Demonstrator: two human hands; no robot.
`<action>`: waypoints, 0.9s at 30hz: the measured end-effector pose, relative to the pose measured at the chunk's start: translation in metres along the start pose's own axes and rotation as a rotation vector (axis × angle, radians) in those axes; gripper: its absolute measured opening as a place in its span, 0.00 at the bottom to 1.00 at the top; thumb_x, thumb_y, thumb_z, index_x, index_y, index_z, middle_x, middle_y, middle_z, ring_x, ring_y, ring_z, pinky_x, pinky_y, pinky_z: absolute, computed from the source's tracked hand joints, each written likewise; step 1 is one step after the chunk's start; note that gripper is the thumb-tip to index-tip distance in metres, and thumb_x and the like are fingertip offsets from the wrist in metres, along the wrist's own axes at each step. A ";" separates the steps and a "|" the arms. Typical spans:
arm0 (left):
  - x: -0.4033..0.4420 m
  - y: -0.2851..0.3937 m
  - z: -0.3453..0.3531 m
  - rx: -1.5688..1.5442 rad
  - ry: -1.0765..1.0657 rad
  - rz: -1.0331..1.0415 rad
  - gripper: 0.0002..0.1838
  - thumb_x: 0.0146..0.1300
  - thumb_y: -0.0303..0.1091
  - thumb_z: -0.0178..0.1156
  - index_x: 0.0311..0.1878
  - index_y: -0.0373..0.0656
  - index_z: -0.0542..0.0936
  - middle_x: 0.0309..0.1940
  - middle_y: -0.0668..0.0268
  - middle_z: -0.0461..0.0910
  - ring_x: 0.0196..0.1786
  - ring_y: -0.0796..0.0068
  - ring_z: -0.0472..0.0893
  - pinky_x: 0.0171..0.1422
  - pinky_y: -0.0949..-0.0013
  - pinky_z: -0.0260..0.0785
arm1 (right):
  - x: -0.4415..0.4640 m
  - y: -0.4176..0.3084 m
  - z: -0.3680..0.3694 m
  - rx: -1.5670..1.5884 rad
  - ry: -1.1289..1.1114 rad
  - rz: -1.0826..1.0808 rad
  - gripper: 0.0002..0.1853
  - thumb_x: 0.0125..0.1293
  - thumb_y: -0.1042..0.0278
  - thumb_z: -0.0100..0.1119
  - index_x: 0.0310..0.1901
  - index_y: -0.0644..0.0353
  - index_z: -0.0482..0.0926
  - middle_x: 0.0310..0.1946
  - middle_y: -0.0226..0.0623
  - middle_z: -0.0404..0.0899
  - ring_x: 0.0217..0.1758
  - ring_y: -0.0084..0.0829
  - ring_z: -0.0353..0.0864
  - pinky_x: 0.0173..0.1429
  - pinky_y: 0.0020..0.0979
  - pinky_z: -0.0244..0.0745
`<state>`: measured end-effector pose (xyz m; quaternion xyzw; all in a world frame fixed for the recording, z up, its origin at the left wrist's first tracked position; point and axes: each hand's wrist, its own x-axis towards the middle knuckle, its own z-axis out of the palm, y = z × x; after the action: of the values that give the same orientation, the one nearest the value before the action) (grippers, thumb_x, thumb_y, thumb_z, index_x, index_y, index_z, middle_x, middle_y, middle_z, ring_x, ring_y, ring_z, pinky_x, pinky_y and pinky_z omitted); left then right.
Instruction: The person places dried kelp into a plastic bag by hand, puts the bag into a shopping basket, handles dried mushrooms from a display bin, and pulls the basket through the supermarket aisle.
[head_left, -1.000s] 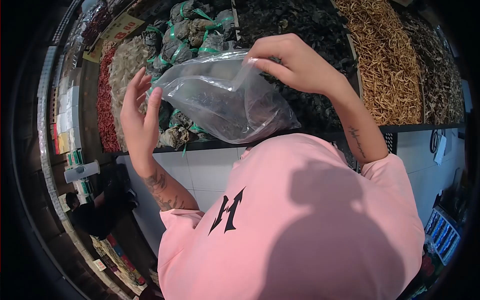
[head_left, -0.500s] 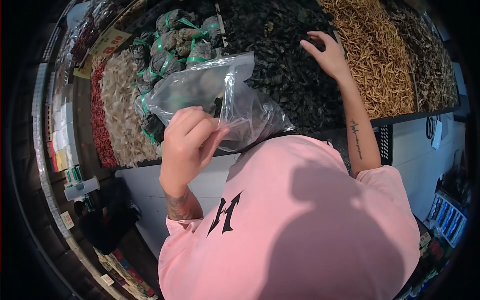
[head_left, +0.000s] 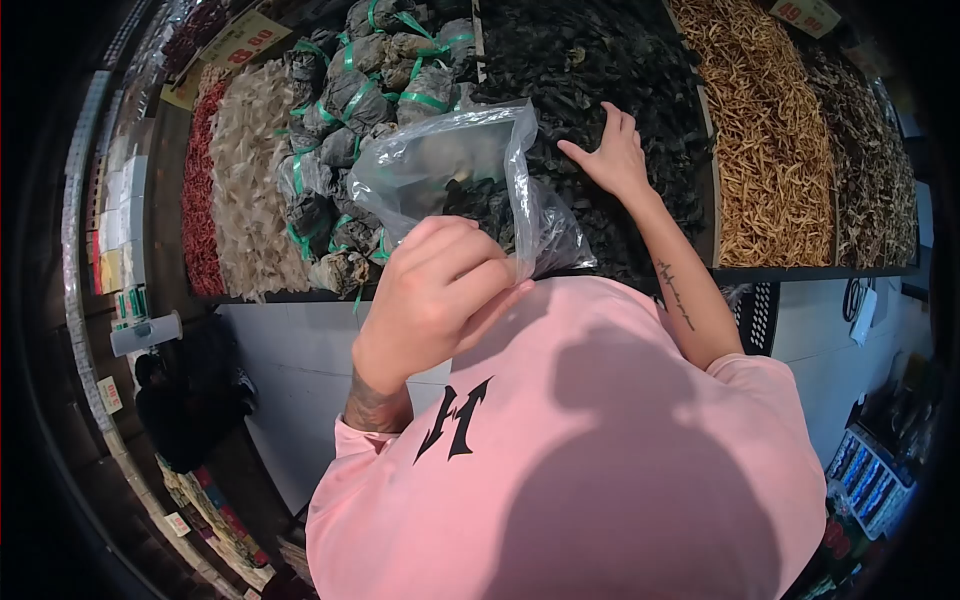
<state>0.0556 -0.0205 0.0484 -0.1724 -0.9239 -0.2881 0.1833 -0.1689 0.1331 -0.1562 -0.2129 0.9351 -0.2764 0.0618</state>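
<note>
My left hand (head_left: 435, 295) is closed on the rim of a clear plastic bag (head_left: 553, 228). The bag's mouth gapes toward the upper left, and some dark pieces show in or through it. My right hand (head_left: 617, 158) hovers over or touches a bin of black, crinkled dried pieces (head_left: 590, 60), which look like dried fungus or seaweed. Its thumb and fingers are spread, with nothing visible in them. Left of the bag lie grey bundles tied with green strips (head_left: 352, 100).
Flanking bins hold pale dried pieces (head_left: 250, 180), red dried pieces (head_left: 203, 200) and yellow-brown strips (head_left: 765, 150). Price signs (head_left: 245, 45) stand at the back. The counter's front edge (head_left: 830, 272) runs close to my body. A dark-clothed person (head_left: 185, 415) is at lower left.
My right hand has moved left and lower, closer to the bag. My left hand and the bag have shifted right, and the bag's mouth shows more dark contents. The view has shifted slightly.
</note>
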 end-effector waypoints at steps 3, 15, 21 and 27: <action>-0.008 -0.002 -0.004 0.024 0.014 -0.022 0.12 0.47 0.30 0.74 0.36 0.40 0.84 0.25 0.66 0.76 0.30 0.65 0.77 0.49 0.59 0.74 | -0.003 -0.009 0.001 0.057 0.041 0.014 0.51 0.53 0.42 0.72 0.70 0.63 0.57 0.66 0.60 0.62 0.67 0.61 0.66 0.66 0.49 0.69; -0.030 -0.035 -0.048 0.244 0.496 -0.231 0.19 0.60 0.41 0.66 0.47 0.37 0.83 0.49 0.54 0.79 0.52 0.55 0.78 0.59 0.56 0.70 | 0.014 0.052 0.009 0.548 0.159 -0.095 0.21 0.59 0.62 0.68 0.51 0.61 0.75 0.43 0.41 0.83 0.47 0.40 0.83 0.55 0.36 0.74; -0.032 -0.041 -0.038 0.249 0.214 -0.249 0.17 0.45 0.25 0.57 0.41 0.38 0.83 0.59 0.52 0.75 0.66 0.49 0.72 0.70 0.51 0.63 | 0.025 0.034 -0.063 1.112 0.052 0.224 0.13 0.65 0.70 0.66 0.49 0.59 0.78 0.37 0.30 0.79 0.38 0.21 0.80 0.43 0.25 0.74; -0.035 -0.037 -0.039 0.249 0.266 -0.259 0.09 0.45 0.24 0.56 0.32 0.39 0.80 0.50 0.59 0.80 0.60 0.53 0.77 0.72 0.46 0.60 | 0.037 -0.041 -0.131 1.380 0.016 -0.037 0.14 0.65 0.68 0.65 0.50 0.61 0.75 0.35 0.31 0.78 0.34 0.20 0.80 0.36 0.21 0.75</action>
<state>0.0795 -0.0800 0.0455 0.0110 -0.9344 -0.2134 0.2851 -0.2182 0.1508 -0.0238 -0.1389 0.5420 -0.8109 0.1714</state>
